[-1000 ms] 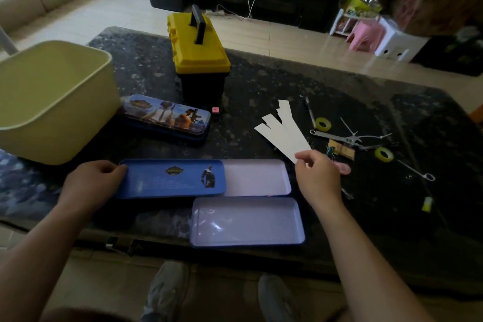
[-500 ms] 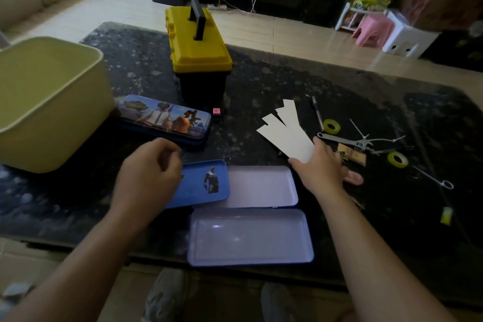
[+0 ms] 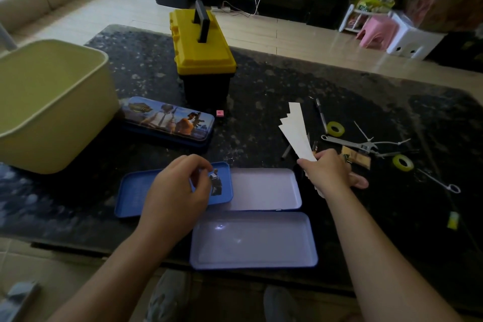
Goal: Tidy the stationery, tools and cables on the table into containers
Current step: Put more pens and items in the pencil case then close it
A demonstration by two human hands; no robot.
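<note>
Head view shows the stationery step in hand: the right hand (image 3: 330,172) grips a fan of white strips (image 3: 296,131) by their near ends, the far ends spread and seemingly raised off the table (image 3: 287,81). The left hand (image 3: 177,191) sits over the blue lid (image 3: 130,191) with fingers curled; whether it pinches the lid or only hovers cannot be told. The lid overlaps the left end of the far tray (image 3: 264,188), and the near tray (image 3: 253,240) lies just in front of that, both open with pale insides up.

The task looks to be at an early stage. A pen (image 3: 321,115), a wrench (image 3: 345,141) and two tape rolls (image 3: 335,128) lie loose beyond and right of the right hand, and the toolbox (image 3: 202,44) and tin (image 3: 167,123) are shut, with the tub (image 3: 52,102) at the far left.

The likely next move is to carry the strips left into a tray. That calls for squaring the fan into one stack and turning it to run along the tray's length so it lies flat. The lid may first need sliding clear of the far tray
</note>
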